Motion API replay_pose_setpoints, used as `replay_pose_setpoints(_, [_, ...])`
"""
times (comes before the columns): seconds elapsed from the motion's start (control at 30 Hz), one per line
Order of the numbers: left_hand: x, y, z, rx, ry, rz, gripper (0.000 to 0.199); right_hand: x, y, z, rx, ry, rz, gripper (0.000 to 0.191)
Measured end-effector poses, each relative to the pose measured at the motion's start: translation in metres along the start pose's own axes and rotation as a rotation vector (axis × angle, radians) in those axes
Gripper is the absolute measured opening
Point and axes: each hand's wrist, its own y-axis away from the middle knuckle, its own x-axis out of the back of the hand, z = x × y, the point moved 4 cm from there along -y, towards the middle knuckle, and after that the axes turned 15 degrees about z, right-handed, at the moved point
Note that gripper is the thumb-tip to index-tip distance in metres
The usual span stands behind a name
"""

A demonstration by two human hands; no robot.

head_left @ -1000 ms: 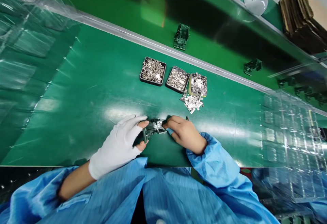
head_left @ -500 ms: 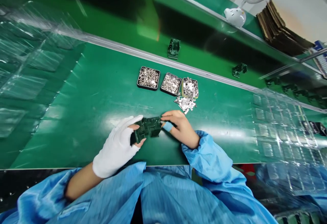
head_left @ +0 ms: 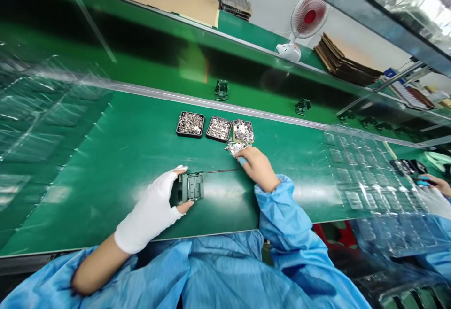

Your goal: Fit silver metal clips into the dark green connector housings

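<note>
My left hand (head_left: 151, 210), in a white glove with bare fingertips, grips a dark green plastic housing (head_left: 193, 187) above the mat, thumb below and fingers above. My right hand (head_left: 259, 168) is bare, with a light blue wrap on one finger. Its fingers are drawn together at a loose pile of small shiny metal pieces (head_left: 235, 147); what lies between the fingertips is too small to make out. A thin dark rod (head_left: 221, 171) stretches between the housing and my right hand; I cannot tell whether either holds it.
Behind the pile stand three small trays of metal bits: left (head_left: 190, 125), middle (head_left: 219, 128) and right (head_left: 243, 132). Clear plastic blister trays (head_left: 352, 173) lie on the right. More green housings (head_left: 221, 90) sit behind the rail. A co-worker's hand (head_left: 435, 189) is at far right.
My right hand has left the housing and moved up to the metal pile. The housing has turned in my left hand. The view has tilted up, and a co-worker's hand shows at right.
</note>
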Motion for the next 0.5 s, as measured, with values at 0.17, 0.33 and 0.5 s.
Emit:
replay_pose_setpoints(0.17, [0.0,0.003,0.0,0.112,0.047,-0.106,0.062,-0.001,-0.001,0.041,-0.147,0.169,-0.071,0.027])
replay_pose_setpoints(0.33, [0.01,0.001,0.003,0.024,0.037,-0.012,0.072,0.009,0.001,0.036,-0.162,0.129,-0.023,0.015])
replay_pose_setpoints(0.5, [0.027,-0.018,0.01,-0.065,0.008,0.177,0.03,0.019,-0.002,-0.01,-0.162,-0.243,0.098,0.007])
